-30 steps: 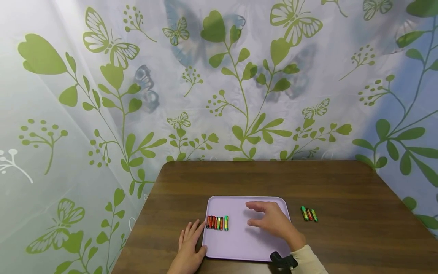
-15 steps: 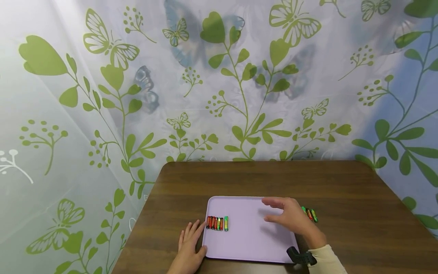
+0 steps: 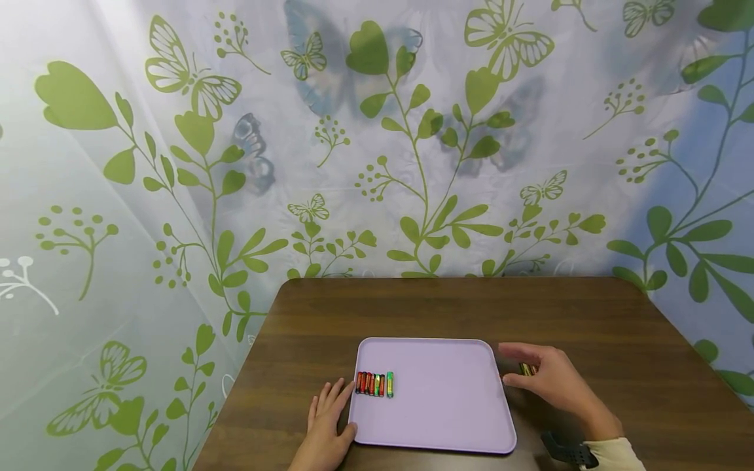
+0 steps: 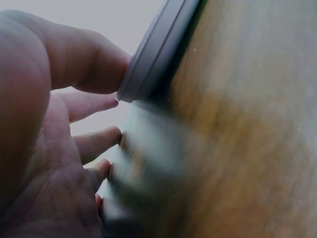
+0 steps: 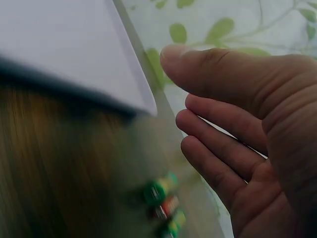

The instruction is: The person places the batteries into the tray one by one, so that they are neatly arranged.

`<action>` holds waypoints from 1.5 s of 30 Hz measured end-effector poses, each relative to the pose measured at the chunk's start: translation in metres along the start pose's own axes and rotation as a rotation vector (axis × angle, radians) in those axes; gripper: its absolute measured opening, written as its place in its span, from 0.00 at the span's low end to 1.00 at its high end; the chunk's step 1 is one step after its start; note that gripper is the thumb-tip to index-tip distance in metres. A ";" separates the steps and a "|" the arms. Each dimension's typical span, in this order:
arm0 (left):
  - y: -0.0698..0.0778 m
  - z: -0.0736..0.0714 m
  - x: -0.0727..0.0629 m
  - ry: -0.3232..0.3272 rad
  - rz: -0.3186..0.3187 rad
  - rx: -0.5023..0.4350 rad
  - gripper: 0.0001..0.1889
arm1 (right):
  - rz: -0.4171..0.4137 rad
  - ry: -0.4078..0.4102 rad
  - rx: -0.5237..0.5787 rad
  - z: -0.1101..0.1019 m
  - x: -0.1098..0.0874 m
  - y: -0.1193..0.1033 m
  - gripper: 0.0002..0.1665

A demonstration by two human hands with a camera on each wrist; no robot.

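Observation:
A lilac tray (image 3: 438,399) lies on the table, with a row of several red and green batteries (image 3: 370,384) along its left side. One green battery (image 3: 390,384) stands slightly apart at the row's right end. My left hand (image 3: 328,422) rests at the tray's left edge, fingers spread; in the left wrist view its thumb (image 4: 94,62) touches the rim. Past the tray's right edge hovers my right hand (image 3: 550,376), fingers loosely bent and holding nothing. Three loose batteries (image 5: 166,206) lie on the table near it, two green and one red; the hand partly hides them in the head view.
The brown wooden table (image 3: 448,307) has rounded far corners. Behind it hangs a pale curtain (image 3: 377,163) printed with green leaves and butterflies. A dark wrist strap (image 3: 568,451) sits on the right wrist.
My right hand has moved rightward from above the tray to beside the loose batteries, now covering part of them. The left hand and the row on the tray have stayed put.

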State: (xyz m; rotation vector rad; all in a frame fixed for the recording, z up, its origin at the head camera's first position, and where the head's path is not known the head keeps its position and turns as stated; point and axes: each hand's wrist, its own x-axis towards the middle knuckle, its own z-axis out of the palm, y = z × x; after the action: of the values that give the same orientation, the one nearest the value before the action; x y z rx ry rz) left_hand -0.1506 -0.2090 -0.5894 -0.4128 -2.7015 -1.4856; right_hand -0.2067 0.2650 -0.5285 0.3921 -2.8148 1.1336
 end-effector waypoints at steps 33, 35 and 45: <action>0.015 -0.007 0.002 -0.049 -0.063 0.031 0.39 | -0.015 0.047 -0.218 -0.035 -0.017 0.061 0.37; 0.019 -0.009 0.002 -0.065 -0.071 0.045 0.39 | -0.019 0.043 -0.220 -0.033 -0.016 0.062 0.37; 0.015 -0.007 0.000 -0.057 -0.066 0.047 0.39 | -0.024 0.046 -0.203 -0.024 -0.015 0.065 0.33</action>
State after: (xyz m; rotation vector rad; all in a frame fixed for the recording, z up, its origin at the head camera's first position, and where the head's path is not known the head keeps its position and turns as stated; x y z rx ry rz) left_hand -0.1477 -0.2072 -0.5730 -0.3733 -2.8146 -1.4451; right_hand -0.2098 0.3292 -0.5572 0.3762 -2.8402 0.8310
